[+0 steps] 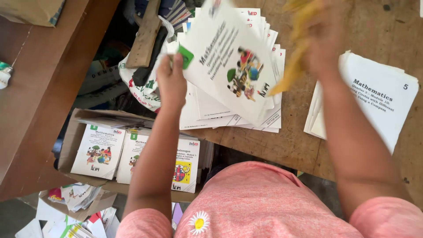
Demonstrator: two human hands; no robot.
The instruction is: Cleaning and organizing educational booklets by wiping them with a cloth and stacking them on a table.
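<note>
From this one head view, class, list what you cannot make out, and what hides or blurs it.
- Right hand: motion-blurred; its grip on the yellow thing is unclear, and so is what that thing is.
- Stack: lower covers hidden by the lifted booklet.
- Box: the left forearm hides some booklets.
- Right pile: the right arm covers part.

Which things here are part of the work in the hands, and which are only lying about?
In hand:
left hand lifting a white booklet
booklet stack beneath it
right hand with a blurred yellow thing

Lying about:
second booklet pile
cardboard box of booklets
wooden plank
printed bag
</note>
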